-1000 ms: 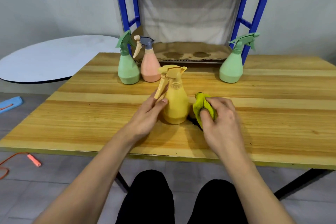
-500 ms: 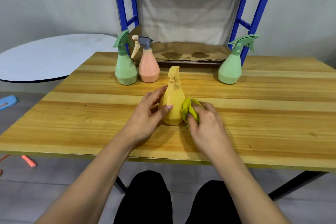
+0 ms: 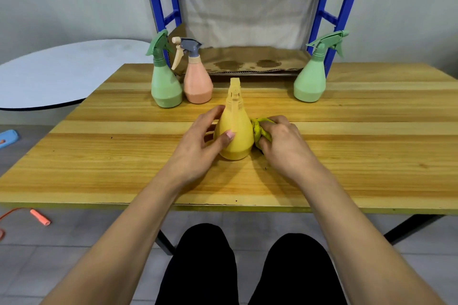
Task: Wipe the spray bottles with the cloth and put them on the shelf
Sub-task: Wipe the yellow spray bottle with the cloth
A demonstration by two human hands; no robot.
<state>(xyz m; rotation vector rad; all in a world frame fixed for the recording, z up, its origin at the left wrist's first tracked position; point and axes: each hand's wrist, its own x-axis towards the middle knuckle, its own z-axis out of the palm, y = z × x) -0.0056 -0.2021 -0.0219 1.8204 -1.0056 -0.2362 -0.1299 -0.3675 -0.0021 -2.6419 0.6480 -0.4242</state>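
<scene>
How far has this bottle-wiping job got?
Done: nothing; the shelf holds no bottles. In hand: the left hand steadies the yellow bottle while the right hand rubs it with the cloth. Left: two green bottles and the pink bottle.

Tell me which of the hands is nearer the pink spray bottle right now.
Left. The left hand holds the yellow bottle just in front of the pink spray bottle; the right hand presses the cloth on the yellow bottle's far side.
</scene>
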